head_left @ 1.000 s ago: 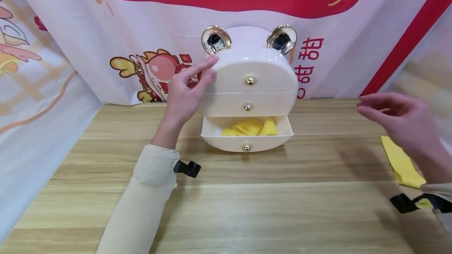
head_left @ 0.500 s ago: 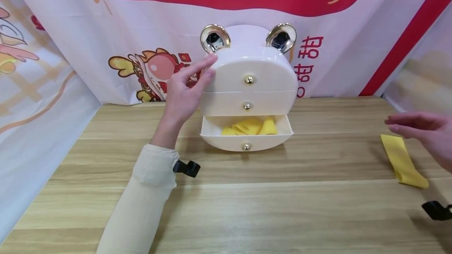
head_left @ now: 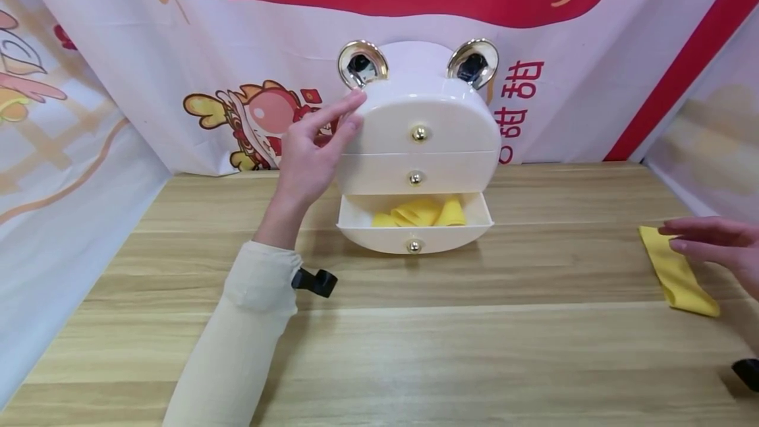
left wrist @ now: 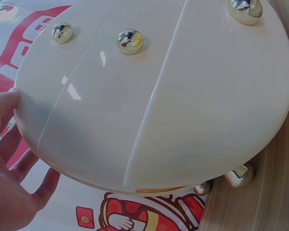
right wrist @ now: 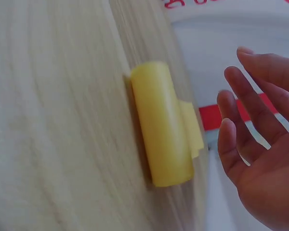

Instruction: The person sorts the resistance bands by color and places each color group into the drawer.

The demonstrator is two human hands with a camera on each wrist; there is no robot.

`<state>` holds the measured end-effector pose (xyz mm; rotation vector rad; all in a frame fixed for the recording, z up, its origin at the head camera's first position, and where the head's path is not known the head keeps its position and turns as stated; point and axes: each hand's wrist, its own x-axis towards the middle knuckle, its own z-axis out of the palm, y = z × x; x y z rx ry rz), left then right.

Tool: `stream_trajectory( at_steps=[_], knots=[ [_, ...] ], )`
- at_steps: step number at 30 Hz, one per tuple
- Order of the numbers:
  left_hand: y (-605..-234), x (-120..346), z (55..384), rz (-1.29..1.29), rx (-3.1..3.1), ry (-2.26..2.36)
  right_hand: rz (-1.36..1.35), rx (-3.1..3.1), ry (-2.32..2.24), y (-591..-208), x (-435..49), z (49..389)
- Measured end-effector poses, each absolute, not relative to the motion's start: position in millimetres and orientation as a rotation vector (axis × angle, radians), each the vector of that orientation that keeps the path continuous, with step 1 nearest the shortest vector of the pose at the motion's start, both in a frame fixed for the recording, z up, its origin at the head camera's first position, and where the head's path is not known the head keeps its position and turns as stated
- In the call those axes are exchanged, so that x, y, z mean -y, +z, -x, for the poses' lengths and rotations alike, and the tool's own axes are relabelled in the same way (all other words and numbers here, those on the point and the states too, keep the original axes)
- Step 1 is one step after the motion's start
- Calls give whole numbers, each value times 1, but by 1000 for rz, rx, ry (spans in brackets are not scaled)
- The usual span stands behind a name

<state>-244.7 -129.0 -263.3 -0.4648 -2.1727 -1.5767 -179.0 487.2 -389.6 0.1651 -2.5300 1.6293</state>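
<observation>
A white rounded drawer box [head_left: 421, 111] with gold knobs stands at the back of the table in the head view. Its bottom drawer [head_left: 379, 237] is pulled out and holds folded yellow cloth pieces [head_left: 421, 212]. My left hand [head_left: 308, 157] rests its fingertips and thumb against the box's left side, near the top; the left wrist view shows its fingers [left wrist: 21, 166] along the edge. At far right, a folded yellow cloth strip [head_left: 676, 275] lies on the table. Over its far end hovers my right hand [head_left: 720, 246], fingers loosely bent, holding nothing. The right wrist view shows them apart from the strip [right wrist: 161, 125].
The wooden table [head_left: 474, 361] extends forward from the box. Printed fabric [head_left: 267, 38] hangs behind and at both sides. Two gold, ear-like rounds [head_left: 363, 63] stick up from the box's top.
My right hand has moved right, away from the box, and lowered towards the yellow cloth strip. The left hand and the open drawer have stayed in place.
</observation>
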Motion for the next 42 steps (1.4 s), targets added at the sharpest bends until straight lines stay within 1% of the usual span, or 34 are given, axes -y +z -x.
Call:
stream_trajectory(
  at_steps=[4,7,14,17,22,25,32,38,42],
  knots=[
    [-263,131,245,458,2168,-1570,58,2713,1445,-390,-486,192],
    [-263,131,245,456,2174,-1568,129,2768,1362,-391,-486,200],
    [-266,133,244,438,2177,-1575,104,2704,1537,-398,-495,209],
    [-266,134,244,446,2177,-1578,153,2748,1477,-402,-496,212],
    [-265,133,244,453,2170,-1578,205,2853,1257,-405,-496,218],
    [-265,133,245,458,2166,-1580,187,2878,1179,-405,-495,219],
    [-264,133,244,460,2173,-1571,112,2837,1203,-404,-494,220],
    [-263,132,244,467,2177,-1556,110,2901,973,-406,-496,222],
    [-264,130,245,483,2171,-1553,91,2882,948,-406,-496,221]
  ],
)
